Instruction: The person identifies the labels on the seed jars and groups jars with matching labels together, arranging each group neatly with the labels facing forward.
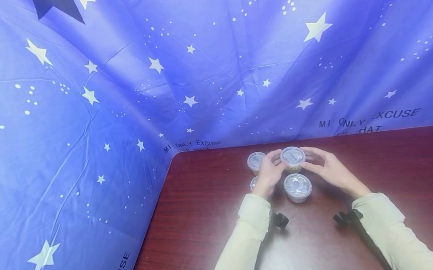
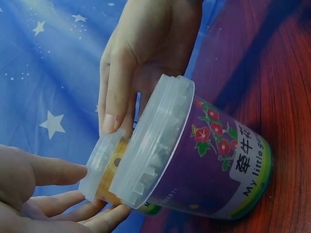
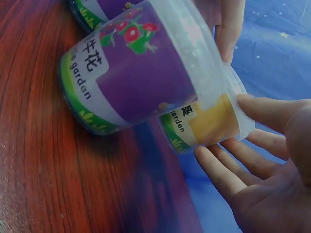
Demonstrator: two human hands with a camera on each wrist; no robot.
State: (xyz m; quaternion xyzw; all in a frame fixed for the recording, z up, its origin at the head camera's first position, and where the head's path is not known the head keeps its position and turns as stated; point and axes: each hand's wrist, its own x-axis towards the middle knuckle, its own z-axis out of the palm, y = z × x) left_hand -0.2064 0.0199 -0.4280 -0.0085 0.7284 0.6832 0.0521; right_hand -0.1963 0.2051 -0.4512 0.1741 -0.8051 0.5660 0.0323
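A lidded plastic cup with a yellow label is at the back of the group, held between both hands. My left hand grips its left side, with the thumb at the lid in the left wrist view. From the right, my right hand grips it with the thumb on the lid edge and fingers along the side. Just in front stands a purple cup, upright under its clear lid, printed with red flowers and "My little garden". It partly hides the yellow cup in both wrist views.
Left of my left hand stands another lidded cup, and a nearer one is mostly hidden by that hand. The dark red wooden table meets a blue star-printed curtain at the back and left.
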